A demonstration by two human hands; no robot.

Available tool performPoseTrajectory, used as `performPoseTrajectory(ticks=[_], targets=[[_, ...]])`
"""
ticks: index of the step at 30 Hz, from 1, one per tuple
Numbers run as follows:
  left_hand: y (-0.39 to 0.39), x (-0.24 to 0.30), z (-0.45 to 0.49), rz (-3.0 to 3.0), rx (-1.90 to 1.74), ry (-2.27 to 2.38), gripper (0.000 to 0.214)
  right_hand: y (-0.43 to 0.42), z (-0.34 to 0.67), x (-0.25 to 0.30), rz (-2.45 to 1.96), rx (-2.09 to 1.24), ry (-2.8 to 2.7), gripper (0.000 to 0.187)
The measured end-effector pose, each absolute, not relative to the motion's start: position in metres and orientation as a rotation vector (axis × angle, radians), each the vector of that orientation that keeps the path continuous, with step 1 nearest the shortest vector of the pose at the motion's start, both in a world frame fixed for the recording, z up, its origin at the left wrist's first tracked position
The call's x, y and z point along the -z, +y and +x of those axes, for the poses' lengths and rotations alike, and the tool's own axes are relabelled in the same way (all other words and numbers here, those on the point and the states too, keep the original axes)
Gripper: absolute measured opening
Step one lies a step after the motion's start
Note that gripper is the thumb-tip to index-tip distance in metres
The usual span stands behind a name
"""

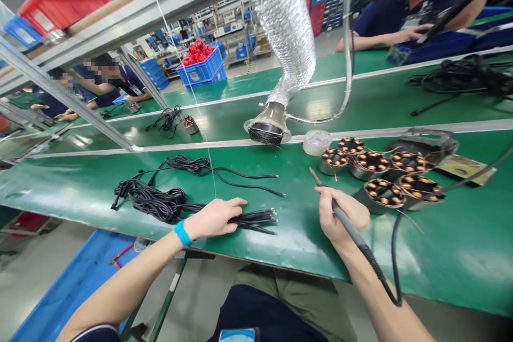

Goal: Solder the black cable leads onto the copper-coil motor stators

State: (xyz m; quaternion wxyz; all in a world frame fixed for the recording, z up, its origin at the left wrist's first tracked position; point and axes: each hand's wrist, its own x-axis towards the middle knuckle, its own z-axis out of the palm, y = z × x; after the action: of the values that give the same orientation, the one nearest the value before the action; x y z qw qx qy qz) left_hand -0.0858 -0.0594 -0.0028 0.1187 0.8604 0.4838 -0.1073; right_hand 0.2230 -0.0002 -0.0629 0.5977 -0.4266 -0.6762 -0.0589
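My left hand (218, 217), with a blue wristband, lies over a bundle of black cables (256, 218), the index finger stretched out and the other fingers curled around them. Stripped ends with coloured wires poke out to the right. My right hand (344, 214) grips a soldering iron (347, 222) like a pen, its tip pointing up and left above the green bench. A thin strand of wire (202, 131) hangs from above and ends behind my left hand. Beside my right hand stand several motor stators (385, 192) with copper windings.
A fume hood (266, 128) on a silver foil duct (286, 26) hangs over the bench. A tape roll (317, 142) and an iron stand (427, 144) sit near the stators. More coiled cables (184, 164) lie behind my left hand. Co-workers sit across and to the left.
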Motion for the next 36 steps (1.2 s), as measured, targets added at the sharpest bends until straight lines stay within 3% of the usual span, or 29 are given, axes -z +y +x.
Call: performPoseTrajectory(ticks=[5,9,14,16,19,25,33,36], targets=[[-0.052,-0.005,-0.080,2.403,0.048,1.358,0.032,0.005,0.223,0.064,-1.117,0.146,-1.491,0.019],[-0.011,0.006,-0.069,2.421,-0.219,1.558,0.029,0.021,0.221,0.059,-1.386,0.226,-1.603,0.032],[0.034,0.035,-0.039,2.518,-0.126,1.629,0.041,0.042,0.220,0.047,-1.649,0.257,-1.933,0.048],[0.040,0.041,-0.032,2.497,-0.099,1.625,0.029,0.049,0.220,0.041,-1.690,0.276,-1.963,0.049],[0.036,0.043,-0.029,2.439,-0.112,1.574,0.016,0.058,0.221,0.036,-1.736,0.280,-1.963,0.050],[0.014,0.043,-0.039,2.254,-0.141,1.448,0.025,0.065,0.221,0.040,-1.771,0.223,-1.983,0.049],[0.031,0.038,-0.051,1.855,-0.638,1.352,0.052,0.034,0.194,0.044,-1.671,0.152,-2.047,0.051],[0.047,0.040,-0.047,1.802,-0.705,1.410,0.053,0.021,0.178,0.044,-1.562,0.100,-2.124,0.054]])
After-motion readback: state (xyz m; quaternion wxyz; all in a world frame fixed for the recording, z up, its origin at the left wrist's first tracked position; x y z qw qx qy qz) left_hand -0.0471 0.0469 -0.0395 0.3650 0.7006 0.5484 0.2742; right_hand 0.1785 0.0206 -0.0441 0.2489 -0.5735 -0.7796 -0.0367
